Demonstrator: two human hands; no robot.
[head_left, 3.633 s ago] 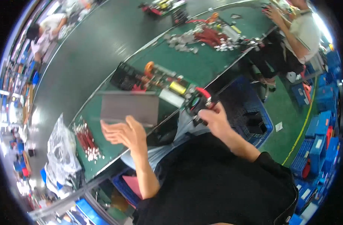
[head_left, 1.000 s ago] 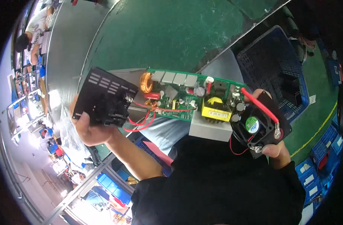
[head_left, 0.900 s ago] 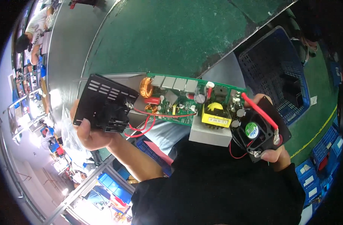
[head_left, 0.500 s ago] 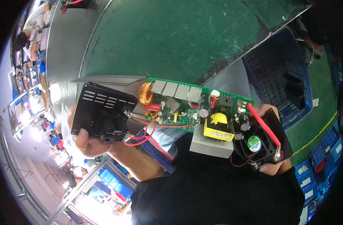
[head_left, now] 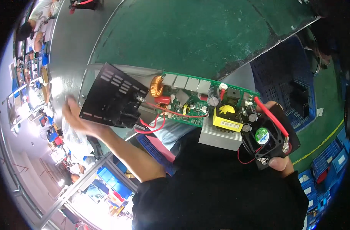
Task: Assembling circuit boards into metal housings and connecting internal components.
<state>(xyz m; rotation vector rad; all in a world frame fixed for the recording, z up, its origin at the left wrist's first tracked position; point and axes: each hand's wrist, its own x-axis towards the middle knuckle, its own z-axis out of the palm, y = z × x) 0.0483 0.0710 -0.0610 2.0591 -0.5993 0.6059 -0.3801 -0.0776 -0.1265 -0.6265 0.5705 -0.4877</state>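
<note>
My right hand (head_left: 278, 163) grips a black end plate carrying a cooling fan (head_left: 262, 135), thumb at its lower corner. The plate sits at the right end of a green circuit board (head_left: 194, 119) held above my lap. The board carries a copper-wound coil (head_left: 156, 86), a yellow transformer (head_left: 227, 119) and a silver heat sink (head_left: 221, 138). A thick red cable (head_left: 272, 119) runs from board to fan plate. A slotted black end plate (head_left: 110, 99) leans at the left end, joined by thin red wires (head_left: 154, 130). Beside it, my left hand (head_left: 76, 117) is open, fingers stretched, apart from the plate.
A green mat (head_left: 175, 38) covers the grey workbench (head_left: 71, 46) ahead. A blue basket (head_left: 274, 65) stands on the floor at right, with blue bins (head_left: 332, 157) beyond. Another assembly with red wire (head_left: 83, 4) lies far left. A person (head_left: 37, 23) sits farther off.
My left hand has let go of the slotted black end plate and moved left, its fingers straightening. The plate has tilted, and the whole assembly has shifted slightly right.
</note>
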